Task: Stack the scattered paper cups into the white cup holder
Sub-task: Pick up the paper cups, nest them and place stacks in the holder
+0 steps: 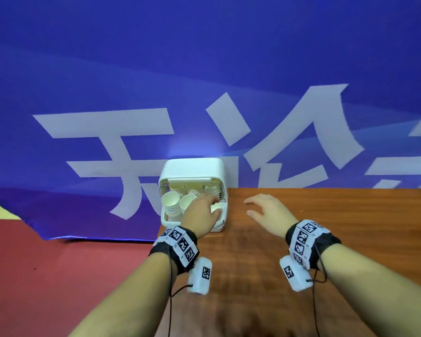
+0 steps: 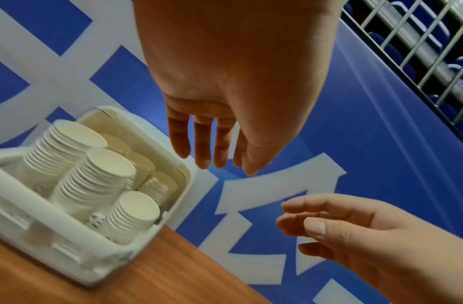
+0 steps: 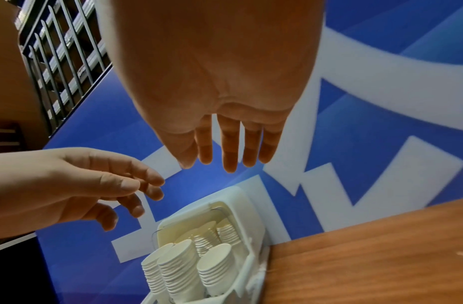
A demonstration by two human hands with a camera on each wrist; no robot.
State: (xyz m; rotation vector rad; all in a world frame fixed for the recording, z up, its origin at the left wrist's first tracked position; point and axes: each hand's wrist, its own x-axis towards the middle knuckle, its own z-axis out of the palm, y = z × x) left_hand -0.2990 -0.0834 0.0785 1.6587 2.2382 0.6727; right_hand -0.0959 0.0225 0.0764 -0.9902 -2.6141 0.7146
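Right now we see both hands empty above the wooden worktop point(image 1: 326, 239), with the white cup holder point(image 1: 192, 166) as our landmark at the worktop's far left corner, against the blue banner point(image 1: 204, 57). Our left hand point(image 1: 201, 210) hovers directly over the holder's front right section, fingers loosely extended and grasping nothing; the left wrist view confirms the fingers point(image 2: 202, 144) hang free, apart from the holder's rim. Our right hand point(image 1: 269, 210) sits just to the right of the holder, above bare wood, relaxed and holding nothing.

The paper cups point(image 2: 95, 179) are already nested in several stacks inside the holder, rims tilted toward us, so each stack's long axis leans from the holder's floor up toward the front. No loose cup appears on the worktop in any view, so we judge the stacking as near done or complete. If any settling push remains, it turns on the left hand, which is the nearer one: the stacks lie straight below and slightly left of its fingertips.

The head view hides the front right stack behind the left hand. The wrist views expose it point(image 3: 216, 265), shorter than its neighbours, and also a metal grille point(image 2: 420, 41) above the banner that the head view never shows.
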